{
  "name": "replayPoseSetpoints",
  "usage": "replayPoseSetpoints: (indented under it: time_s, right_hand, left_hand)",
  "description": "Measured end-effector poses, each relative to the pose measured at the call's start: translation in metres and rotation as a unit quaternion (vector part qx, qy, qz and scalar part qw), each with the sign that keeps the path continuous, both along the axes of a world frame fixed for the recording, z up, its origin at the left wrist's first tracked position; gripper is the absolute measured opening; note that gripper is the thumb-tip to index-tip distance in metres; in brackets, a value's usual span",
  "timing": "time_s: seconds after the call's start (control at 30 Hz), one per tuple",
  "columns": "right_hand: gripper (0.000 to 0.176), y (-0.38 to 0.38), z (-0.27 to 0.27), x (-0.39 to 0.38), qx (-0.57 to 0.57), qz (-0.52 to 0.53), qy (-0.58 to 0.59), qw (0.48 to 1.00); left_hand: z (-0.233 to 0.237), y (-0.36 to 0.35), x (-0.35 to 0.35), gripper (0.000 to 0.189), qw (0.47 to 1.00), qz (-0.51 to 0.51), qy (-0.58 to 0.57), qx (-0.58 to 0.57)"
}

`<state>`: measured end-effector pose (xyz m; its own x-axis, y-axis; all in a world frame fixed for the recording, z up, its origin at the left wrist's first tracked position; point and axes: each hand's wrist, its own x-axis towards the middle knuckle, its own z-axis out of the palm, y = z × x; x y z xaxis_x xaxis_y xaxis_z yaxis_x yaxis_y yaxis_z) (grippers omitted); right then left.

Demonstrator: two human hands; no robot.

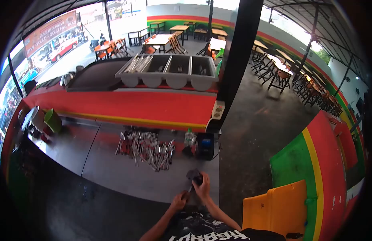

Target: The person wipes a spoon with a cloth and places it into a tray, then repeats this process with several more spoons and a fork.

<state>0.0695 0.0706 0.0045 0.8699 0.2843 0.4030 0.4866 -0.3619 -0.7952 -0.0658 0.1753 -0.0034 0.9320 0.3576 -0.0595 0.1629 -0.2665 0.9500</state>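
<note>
My right hand [202,188] is closed around a bunched dark cloth [193,175] near the front right of the grey counter. Just below it, my left hand [179,201] grips a thin metal piece of cutlery [190,188] that runs up to the cloth. The far end of that piece is hidden by the cloth and fingers. Ahead and to the left lies a spread pile of spoons and forks [155,149] on the counter.
A clear bottle [189,137] and a black device [204,146] stand behind my hands. On the red ledge sits a grey divided cutlery tray [166,72]. A green container [53,120] is at far left, an orange chair [274,207] at right. A black post [239,52] rises beyond.
</note>
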Motion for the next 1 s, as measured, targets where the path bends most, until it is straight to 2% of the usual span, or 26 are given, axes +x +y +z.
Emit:
replayPoseSetpoints:
  time_s: [0.07, 0.1, 0.2, 0.3, 0.37, 0.47, 0.57, 0.73, 0.77, 0.87, 0.93, 1.0]
  right_hand:
    - [0.048, 0.003, -0.004, 0.012, 0.007, -0.015, -0.031, 0.999]
    - [0.048, 0.003, -0.002, 0.017, 0.012, -0.020, -0.003, 1.000]
    - [0.047, 0.004, 0.005, 0.037, 0.028, -0.056, 0.051, 0.997]
    - [0.045, -0.004, 0.013, 0.062, 0.045, -0.126, 0.052, 0.990]
    - [0.042, -0.013, 0.020, 0.073, 0.071, -0.174, 0.064, 0.980]
    - [0.040, -0.025, 0.062, 0.064, 0.184, -0.173, 0.181, 0.951]
    - [0.040, -0.038, 0.062, 0.048, 0.128, -0.154, 0.084, 0.976]
    - [0.045, -0.045, 0.062, -0.012, 0.064, 0.068, 0.143, 0.985]
    - [0.046, -0.043, 0.055, -0.021, 0.061, 0.120, 0.151, 0.979]
    - [0.045, -0.027, 0.068, -0.034, 0.039, 0.211, 0.064, 0.975]
    - [0.045, -0.025, 0.061, -0.034, 0.027, 0.166, 0.053, 0.984]
    - [0.045, -0.023, 0.060, -0.030, 0.021, 0.125, 0.056, 0.990]
  left_hand:
    - [0.028, 0.001, 0.003, 0.028, 1.000, -0.002, 0.009, -0.029]
    - [0.037, 0.001, 0.002, 0.027, 0.999, -0.006, 0.014, -0.042]
    - [0.025, 0.005, 0.001, 0.026, 0.985, -0.051, 0.043, -0.157]
    - [0.009, 0.001, -0.006, 0.026, 0.979, -0.073, 0.008, -0.191]
    - [0.023, -0.003, -0.011, 0.025, 0.977, -0.048, 0.001, -0.209]
    - [0.039, -0.001, -0.010, 0.025, 0.979, -0.011, 0.006, -0.201]
    - [0.035, 0.002, -0.006, 0.024, 0.975, 0.023, -0.011, -0.219]
    - [0.027, 0.008, 0.007, 0.019, 0.977, 0.038, -0.030, -0.208]
    - [0.030, 0.006, 0.010, 0.018, 0.985, 0.047, -0.055, -0.154]
    - [0.038, 0.002, 0.017, 0.015, 0.992, 0.053, -0.108, -0.030]
    - [0.037, 0.006, 0.017, 0.015, 0.993, 0.034, -0.113, 0.000]
    - [0.033, 0.013, 0.015, 0.014, 0.999, -0.022, -0.028, -0.009]
